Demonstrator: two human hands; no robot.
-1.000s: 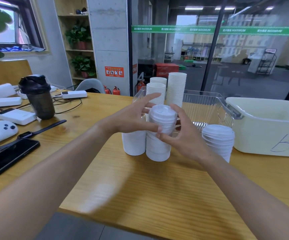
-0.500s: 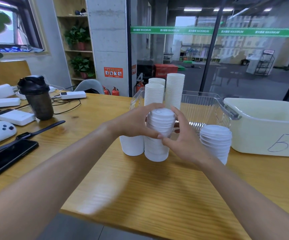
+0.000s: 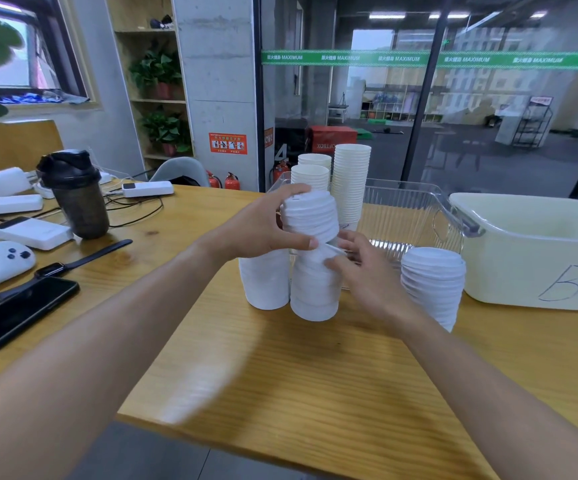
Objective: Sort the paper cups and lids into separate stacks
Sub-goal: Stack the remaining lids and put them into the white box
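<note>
My left hand (image 3: 263, 232) grips a short stack of white lids (image 3: 310, 216), lifted and tilted a little above a white stack of what look like upturned cups (image 3: 315, 289) on the wooden table (image 3: 315, 368). My right hand (image 3: 362, 270) holds that lower stack near its top edge, thumb and fingers curled on it. A second upturned white cup stack (image 3: 265, 282) stands touching it on the left. A separate pile of lids (image 3: 432, 282) sits to the right. Tall upright cup stacks (image 3: 349, 178) stand in the clear bin (image 3: 415, 209) behind.
A cream tub (image 3: 536, 244) with a handwritten mark stands at the right. On the left lie a black phone (image 3: 17, 313), a watch (image 3: 73, 265), a dark shaker bottle (image 3: 76, 192), power banks and cables. The table's front edge runs close below my arms.
My left hand has lifted the lids up and leftward off the lower stack. My right hand has slid down from the lids to the top of that stack.
</note>
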